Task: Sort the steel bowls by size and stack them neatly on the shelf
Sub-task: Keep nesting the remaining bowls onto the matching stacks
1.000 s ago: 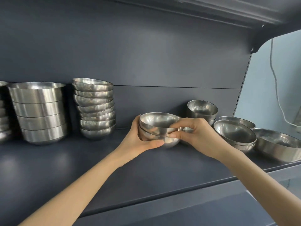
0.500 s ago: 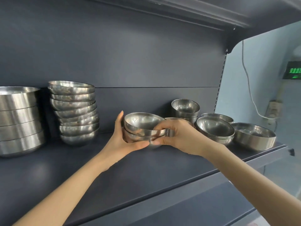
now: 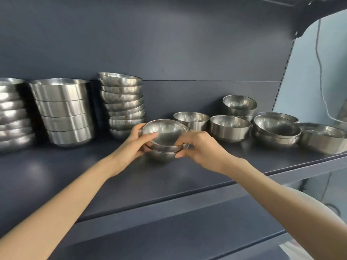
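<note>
Steel bowls (image 3: 165, 132), a small nested pair, are gripped from both sides at the middle of the shelf (image 3: 169, 184).

The left hand (image 3: 135, 145) curls round the pair's left rim, thumb over the front edge. The right hand (image 3: 201, 147) pinches the right rim, thumb underneath. Just behind stand two single bowls (image 3: 230, 128). To the left is a leaning stack (image 3: 122, 102) of rounded bowls, then a straight-sided stack (image 3: 63, 111), then an edge stack (image 3: 13, 113) cut off by the frame. To the right sit nested wide bowls (image 3: 276, 130) and one large bowl (image 3: 323, 136).
</note>
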Available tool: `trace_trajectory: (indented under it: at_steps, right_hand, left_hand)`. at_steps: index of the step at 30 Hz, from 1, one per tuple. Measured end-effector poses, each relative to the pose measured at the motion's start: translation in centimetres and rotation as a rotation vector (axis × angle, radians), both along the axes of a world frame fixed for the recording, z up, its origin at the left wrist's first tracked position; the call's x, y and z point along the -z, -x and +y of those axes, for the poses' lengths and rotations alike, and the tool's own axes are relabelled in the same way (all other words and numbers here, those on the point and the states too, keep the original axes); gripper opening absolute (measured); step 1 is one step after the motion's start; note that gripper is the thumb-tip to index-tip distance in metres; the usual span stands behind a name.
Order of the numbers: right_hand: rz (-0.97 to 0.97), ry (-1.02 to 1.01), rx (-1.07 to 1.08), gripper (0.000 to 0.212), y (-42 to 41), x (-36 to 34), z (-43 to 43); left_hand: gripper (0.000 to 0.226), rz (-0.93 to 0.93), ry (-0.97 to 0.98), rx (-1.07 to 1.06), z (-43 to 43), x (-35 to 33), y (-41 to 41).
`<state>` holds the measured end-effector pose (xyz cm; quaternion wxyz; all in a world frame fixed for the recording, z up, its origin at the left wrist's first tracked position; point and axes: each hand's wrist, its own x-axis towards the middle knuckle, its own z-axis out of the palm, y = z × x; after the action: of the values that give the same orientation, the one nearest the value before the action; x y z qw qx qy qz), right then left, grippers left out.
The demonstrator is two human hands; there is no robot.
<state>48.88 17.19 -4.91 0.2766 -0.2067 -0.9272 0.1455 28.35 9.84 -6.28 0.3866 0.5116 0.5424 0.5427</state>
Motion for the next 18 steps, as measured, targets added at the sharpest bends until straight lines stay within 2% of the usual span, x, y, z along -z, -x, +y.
trace_trajectory:
  at_steps: [3,4,6,10,14,18]
  right_hand:
    - [0.018,-0.006,-0.043,0.007,1.7,0.3,-0.5]
    - [0.027,-0.009,-0.052,0.010,2.1,0.3,-0.6]
    - [0.048,0.004,-0.069,0.019,2.8,0.4,-0.6]
    - [0.011,-0.021,-0.097,0.035,4.0,0.5,0.0]
    - [-0.004,0.079,-0.086,0.063,5.1,0.5,0.7]
    - [-0.015,0.200,-0.093,0.076,5.4,0.6,1.3]
  left_hand:
    - [0.050,0.059,0.058,-0.105,-0.8,0.0,1.0]
    - [0.048,0.073,0.067,-0.125,-1.1,0.0,1.3]
    - [0.053,0.081,0.089,-0.149,-2.0,0.1,1.7]
    - [0.043,0.066,0.126,-0.199,-3.5,0.0,2.4]
    - [0.053,-0.034,0.115,-0.245,-4.1,-0.5,3.5]
    - [0.019,-0.114,0.149,-0.285,-4.4,-1.0,4.1]
